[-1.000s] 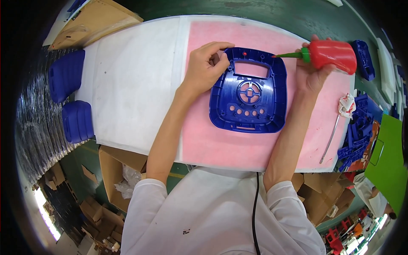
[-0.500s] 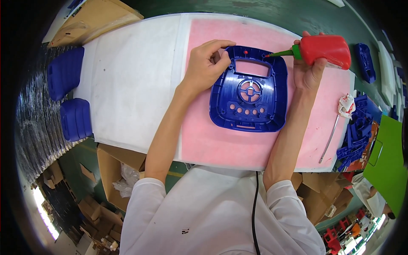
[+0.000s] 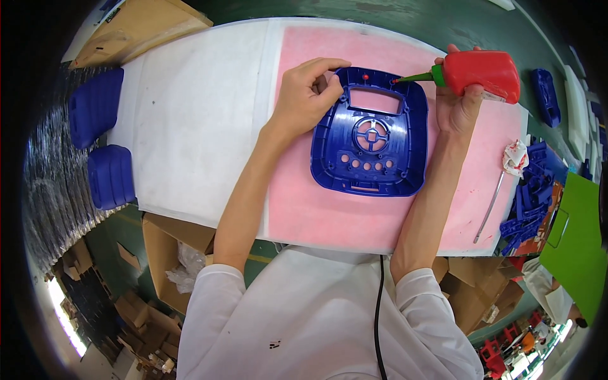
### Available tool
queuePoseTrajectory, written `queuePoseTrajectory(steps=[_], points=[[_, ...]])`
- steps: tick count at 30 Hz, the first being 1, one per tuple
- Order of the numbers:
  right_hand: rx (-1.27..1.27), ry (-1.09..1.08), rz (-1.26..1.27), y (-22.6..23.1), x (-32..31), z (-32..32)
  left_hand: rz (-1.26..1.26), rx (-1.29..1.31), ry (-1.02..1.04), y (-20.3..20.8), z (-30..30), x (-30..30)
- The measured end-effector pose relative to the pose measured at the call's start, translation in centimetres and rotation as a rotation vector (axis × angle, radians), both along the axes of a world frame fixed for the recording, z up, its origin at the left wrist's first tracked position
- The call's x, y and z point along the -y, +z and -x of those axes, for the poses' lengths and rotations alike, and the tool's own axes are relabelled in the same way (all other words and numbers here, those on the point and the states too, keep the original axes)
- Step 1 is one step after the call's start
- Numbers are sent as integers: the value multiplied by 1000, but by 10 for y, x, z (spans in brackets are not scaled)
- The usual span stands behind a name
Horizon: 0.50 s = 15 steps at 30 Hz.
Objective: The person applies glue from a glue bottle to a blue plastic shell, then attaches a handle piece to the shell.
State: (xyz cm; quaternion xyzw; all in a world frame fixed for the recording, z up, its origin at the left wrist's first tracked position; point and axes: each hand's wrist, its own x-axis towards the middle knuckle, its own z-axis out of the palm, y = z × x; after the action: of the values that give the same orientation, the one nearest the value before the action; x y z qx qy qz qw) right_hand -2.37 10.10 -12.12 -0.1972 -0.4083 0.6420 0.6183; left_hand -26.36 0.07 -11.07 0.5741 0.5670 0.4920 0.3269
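A blue plastic housing [image 3: 342, 136] lies with its hollow side up on the pink sheet [image 3: 316, 221]. It has a rectangular window, a round spoked opening and a row of small holes. My left hand [image 3: 309, 95] grips its upper left rim between thumb and fingers. In my right hand [image 3: 459, 104] is a red squeeze bottle [image 3: 481, 73] with a green nozzle, held on its side. The nozzle tip is at the upper right inside edge of the housing, where a small red spot shows. Another red drop [image 3: 365, 77] sits on a post to the left of it.
Right of the housing lies a thin metal rod [image 3: 489, 209] beside a crumpled, red-stained white tissue [image 3: 515, 158]. A pile of small blue parts [image 3: 531, 199] sits beyond. Blue shells [image 3: 111, 177] stand at the table's left edge; a cardboard box [image 3: 164, 259] is below.
The nozzle tip has shifted very slightly left and up at the housing's upper right edge. My left hand keeps the same hold on the rim.
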Motion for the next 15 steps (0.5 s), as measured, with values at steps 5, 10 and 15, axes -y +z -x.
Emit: queuePoseTrajectory(steps=[5, 10, 15], points=[[29, -19, 13, 2, 2, 0, 0, 28, 3, 0, 0, -1], [39, -24, 21, 3, 2, 1, 5, 26, -1, 1, 0, -1], [69, -12, 20, 4, 3, 2, -2, -16, -10, -1, 0, 1]])
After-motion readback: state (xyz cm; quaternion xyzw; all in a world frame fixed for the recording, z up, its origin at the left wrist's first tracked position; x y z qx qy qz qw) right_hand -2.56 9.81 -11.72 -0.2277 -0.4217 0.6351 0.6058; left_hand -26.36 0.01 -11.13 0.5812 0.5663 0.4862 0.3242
